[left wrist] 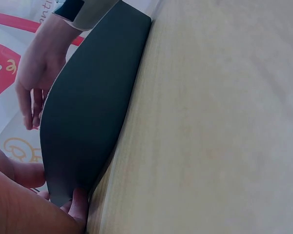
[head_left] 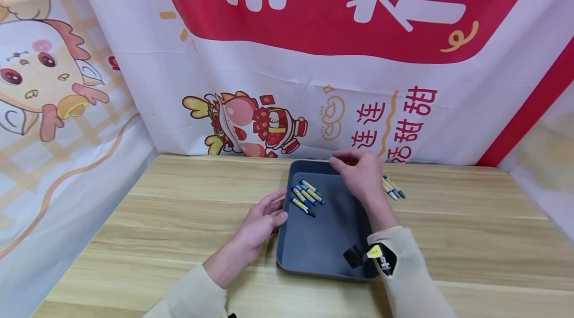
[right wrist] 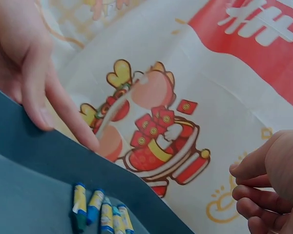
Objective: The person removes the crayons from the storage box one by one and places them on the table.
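Note:
A dark grey rectangular tray [head_left: 332, 231] lies on the table with several crayons [head_left: 306, 196] inside, near its left wall. These have yellow wrappers and blue or green ends. My left hand [head_left: 265, 218] grips the tray's left side, thumb at the rim and fingers along the outer wall [left wrist: 95, 92]. Over the tray's far right corner is my right hand [head_left: 358, 171], its fingers [right wrist: 256, 195] loosely curled in the right wrist view and nothing showing between them. More crayons [head_left: 393, 188] lie on the table just right of it, partly behind the hand.
The wooden table [head_left: 193, 213] ends at a hanging white and red printed cloth [head_left: 287, 74] behind the tray. Another printed cloth [head_left: 67, 158] hangs at the left. A black strap device [head_left: 383, 258] is on my right wrist, overlapping the tray's near right side in the head view.

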`<control>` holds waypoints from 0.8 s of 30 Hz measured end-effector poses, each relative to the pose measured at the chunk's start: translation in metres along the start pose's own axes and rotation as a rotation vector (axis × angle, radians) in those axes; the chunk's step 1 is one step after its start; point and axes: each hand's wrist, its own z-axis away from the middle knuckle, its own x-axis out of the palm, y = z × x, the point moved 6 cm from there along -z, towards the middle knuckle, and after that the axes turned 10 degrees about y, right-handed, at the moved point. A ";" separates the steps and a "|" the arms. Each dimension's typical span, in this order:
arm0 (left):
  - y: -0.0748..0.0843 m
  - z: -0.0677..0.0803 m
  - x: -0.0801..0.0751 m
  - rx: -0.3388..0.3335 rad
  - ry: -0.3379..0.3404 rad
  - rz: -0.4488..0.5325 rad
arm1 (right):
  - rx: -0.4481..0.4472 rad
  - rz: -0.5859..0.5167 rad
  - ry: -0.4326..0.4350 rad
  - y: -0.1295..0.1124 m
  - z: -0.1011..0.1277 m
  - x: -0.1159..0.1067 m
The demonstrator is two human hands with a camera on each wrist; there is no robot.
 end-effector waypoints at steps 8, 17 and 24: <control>0.001 0.001 0.000 0.003 0.000 -0.001 | -0.011 -0.025 -0.005 -0.007 0.006 0.013; 0.002 0.002 0.001 0.000 -0.003 0.002 | -0.008 -0.060 -0.007 -0.002 0.008 0.028; 0.001 0.002 0.000 -0.004 -0.001 0.003 | 0.076 -0.035 -0.051 0.009 0.009 0.034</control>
